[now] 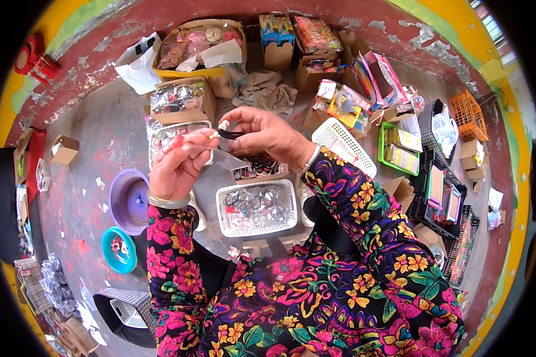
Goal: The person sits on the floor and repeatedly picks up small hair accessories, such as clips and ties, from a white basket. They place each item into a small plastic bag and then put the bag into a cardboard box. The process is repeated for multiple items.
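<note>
My right hand (272, 138) pinches a black hair tie (230, 135) with small white ornaments at its end. Facing it, my left hand (176, 165) has its thumb and fingertips closed on a clear plastic bag (227, 159), which slants down towards the right. The fingertips of both hands nearly meet around the white ornaments; whether the left one also grips the hair tie is hard to make out. Below them stands a white basket (220, 221) of small packaged pieces. Just behind it, partly under my hands, a box (262, 178) holds dark small items.
A purple basin (118, 205) and a turquoise basin (108, 262) stand on the left. Cartons of packaged goods (199, 101) line the far wall. On the right are a white basket (366, 162), a green basket (388, 156), black crates (419, 205) and an orange basket (465, 110).
</note>
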A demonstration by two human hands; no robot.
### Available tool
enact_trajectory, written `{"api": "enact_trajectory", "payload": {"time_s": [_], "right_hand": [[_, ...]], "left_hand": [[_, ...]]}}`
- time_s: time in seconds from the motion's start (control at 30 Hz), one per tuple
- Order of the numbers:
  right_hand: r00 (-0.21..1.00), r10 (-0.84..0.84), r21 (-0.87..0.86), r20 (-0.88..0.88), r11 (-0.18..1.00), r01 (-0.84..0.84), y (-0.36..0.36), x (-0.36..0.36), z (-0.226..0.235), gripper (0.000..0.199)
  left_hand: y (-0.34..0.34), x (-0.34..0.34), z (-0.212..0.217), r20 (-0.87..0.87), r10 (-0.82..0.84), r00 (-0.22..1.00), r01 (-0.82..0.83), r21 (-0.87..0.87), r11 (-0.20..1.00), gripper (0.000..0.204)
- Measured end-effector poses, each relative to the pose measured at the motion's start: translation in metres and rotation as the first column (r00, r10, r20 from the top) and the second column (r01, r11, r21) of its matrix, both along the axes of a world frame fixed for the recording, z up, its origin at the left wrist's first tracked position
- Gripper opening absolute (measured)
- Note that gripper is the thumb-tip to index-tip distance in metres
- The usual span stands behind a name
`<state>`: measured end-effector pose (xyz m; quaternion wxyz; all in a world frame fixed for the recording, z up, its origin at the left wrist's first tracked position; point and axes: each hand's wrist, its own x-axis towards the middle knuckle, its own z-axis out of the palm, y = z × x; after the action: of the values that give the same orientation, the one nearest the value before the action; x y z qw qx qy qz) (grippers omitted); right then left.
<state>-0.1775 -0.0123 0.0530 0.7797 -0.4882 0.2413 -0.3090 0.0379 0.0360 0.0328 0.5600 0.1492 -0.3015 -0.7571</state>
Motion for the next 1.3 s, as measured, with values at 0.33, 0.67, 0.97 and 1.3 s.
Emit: {"api": "enact_trajectory", "payload": {"time_s": [0.33, 0.67, 0.97, 1.3], "right_hand": [[0.963, 0.049, -0.021, -0.264, 0.998, -0.057, -0.012, -0.020, 0.003, 0.027], [0.996, 0.032, -0.064, -0.077, 0.997, -0.037, -0.006, -0.006, -0.012, 0.019], [0.992, 0.047, 0.105, 0.121, 0.993, -0.059, -0.003, -0.001, -0.016, 0.021], [0.956, -0.065, 0.100, -0.287, 0.990, 0.098, -0.005, -0.010, -0.001, 0.024]], "left_hand": [[0.001, 0.000, 0.001, 0.008, 0.000, 1.000, 0.000, 0.002, 1.000, 0.029], [0.001, -0.006, 0.004, 0.131, -0.034, 0.991, 0.031, 0.029, 0.999, 0.030], [0.000, -0.008, 0.003, 0.121, -0.044, 0.992, 0.039, 0.042, 0.998, 0.030], [-0.001, -0.007, 0.002, 0.189, -0.052, 0.980, 0.047, 0.033, 0.998, 0.029]]}}
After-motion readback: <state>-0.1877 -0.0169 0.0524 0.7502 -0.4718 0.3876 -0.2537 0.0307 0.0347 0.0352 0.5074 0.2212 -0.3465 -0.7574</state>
